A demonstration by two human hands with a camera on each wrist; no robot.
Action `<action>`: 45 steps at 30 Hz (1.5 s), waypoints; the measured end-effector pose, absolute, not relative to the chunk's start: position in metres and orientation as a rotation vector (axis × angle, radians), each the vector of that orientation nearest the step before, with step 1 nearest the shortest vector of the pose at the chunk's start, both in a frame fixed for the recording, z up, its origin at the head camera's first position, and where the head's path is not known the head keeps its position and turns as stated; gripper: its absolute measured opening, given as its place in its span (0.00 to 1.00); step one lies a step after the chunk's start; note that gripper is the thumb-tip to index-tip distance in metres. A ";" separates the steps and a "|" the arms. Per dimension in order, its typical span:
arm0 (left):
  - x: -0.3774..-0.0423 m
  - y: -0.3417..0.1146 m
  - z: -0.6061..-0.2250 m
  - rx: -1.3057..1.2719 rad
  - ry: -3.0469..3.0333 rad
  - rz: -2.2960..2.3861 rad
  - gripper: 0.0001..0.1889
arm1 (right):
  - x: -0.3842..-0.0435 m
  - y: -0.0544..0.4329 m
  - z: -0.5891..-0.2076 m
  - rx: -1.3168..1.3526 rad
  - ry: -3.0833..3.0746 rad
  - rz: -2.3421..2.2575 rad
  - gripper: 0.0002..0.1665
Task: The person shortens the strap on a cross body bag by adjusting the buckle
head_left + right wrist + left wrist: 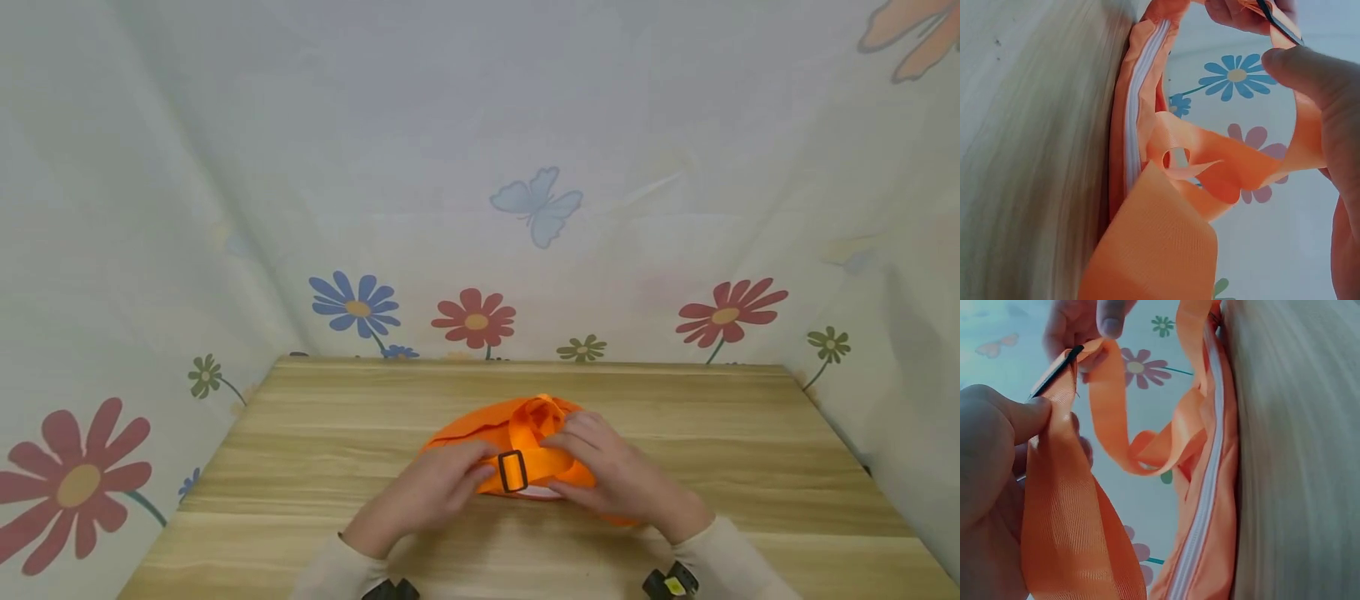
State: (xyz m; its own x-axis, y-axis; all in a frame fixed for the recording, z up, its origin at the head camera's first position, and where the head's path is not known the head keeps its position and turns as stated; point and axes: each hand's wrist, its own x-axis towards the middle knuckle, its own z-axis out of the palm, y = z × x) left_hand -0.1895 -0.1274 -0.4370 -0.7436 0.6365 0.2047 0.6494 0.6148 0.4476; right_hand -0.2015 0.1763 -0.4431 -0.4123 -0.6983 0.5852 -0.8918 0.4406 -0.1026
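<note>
Orange bag (467,427) midway btwn bench (352,408) L & R edges, w/ L hand (435,490) & R hand (618,467) pinching strap (553,462) either side of buckle (1057,372), so best keep it flat & ease slack thru evenly, no twists.

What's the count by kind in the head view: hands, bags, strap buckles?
Hands: 2 (left, right)
Bags: 1, orange
Strap buckles: 1, black
Total: 4
</note>
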 end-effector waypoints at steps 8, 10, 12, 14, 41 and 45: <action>-0.189 -0.128 -0.430 -1.088 -2.762 -0.768 0.14 | -0.200 0.175 -0.439 1.300 -2.253 0.473 0.35; -0.188 -0.128 -0.428 -1.090 -2.748 -0.778 0.14 | -0.200 0.176 -0.439 1.290 -2.240 0.466 0.35; -0.187 -0.128 -0.428 -1.087 -2.734 -0.791 0.16 | -0.199 0.175 -0.438 1.279 -2.237 0.477 0.34; -0.185 -0.127 -0.427 -1.093 -2.706 -0.791 0.21 | -0.199 0.175 -0.438 1.272 -2.230 0.493 0.33; -0.177 -0.117 -0.432 -1.093 -2.500 -1.027 0.27 | -0.178 0.165 -0.425 1.144 -2.397 1.102 0.25; -0.177 -0.116 -0.433 -1.083 -2.498 -1.095 0.26 | -0.178 0.163 -0.425 1.138 -2.364 1.145 0.25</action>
